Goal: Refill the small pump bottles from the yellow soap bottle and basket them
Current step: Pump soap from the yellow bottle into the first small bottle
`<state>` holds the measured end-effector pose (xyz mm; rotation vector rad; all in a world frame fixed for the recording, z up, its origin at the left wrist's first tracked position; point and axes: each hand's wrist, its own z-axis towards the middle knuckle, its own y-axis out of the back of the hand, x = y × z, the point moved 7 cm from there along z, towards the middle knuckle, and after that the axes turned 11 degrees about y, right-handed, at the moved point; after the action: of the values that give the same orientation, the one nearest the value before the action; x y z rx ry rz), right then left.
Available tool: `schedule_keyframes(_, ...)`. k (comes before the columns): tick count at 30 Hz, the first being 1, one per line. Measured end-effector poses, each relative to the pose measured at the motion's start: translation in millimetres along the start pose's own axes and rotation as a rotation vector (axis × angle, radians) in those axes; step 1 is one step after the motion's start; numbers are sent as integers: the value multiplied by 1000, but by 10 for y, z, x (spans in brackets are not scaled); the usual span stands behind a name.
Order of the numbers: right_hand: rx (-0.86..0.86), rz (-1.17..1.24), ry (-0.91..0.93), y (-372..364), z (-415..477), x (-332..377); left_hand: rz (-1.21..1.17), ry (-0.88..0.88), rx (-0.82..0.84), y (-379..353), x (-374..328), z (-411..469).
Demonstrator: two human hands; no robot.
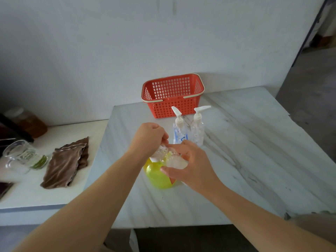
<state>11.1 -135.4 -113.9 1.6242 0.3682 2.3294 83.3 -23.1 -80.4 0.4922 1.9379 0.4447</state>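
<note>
The yellow soap bottle (157, 176) stands on the marble table (236, 160) just below both hands. My right hand (192, 166) grips a small clear bottle (175, 160), tilted on its side above the yellow bottle. My left hand (150, 138) pinches something at that small bottle's neck; what it pinches is hidden by the fingers. Two small pump bottles stand upright behind the hands, one with a blue label (179, 127) and one clear (198, 125). The red basket (172, 95) stands against the wall beyond them.
A lower white counter on the left holds a folded brown cloth (67, 163), a glass jug (23, 157) and an amber jar (27, 120). The table's front edge runs near my forearms. A doorway opens at the far right.
</note>
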Motion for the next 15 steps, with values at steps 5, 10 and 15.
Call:
schedule_keyframes(5, 8, 0, -17, -10, -14, -39, 19, 10, 7, -27, 51, 12)
schedule_keyframes(10, 6, 10, -16, -15, -16, -26, 5, 28, 26, -37, 55, 4)
schedule_keyframes(15, 3, 5, 3, 6, 17, 17, -28, -8, 38, 2, -39, 6)
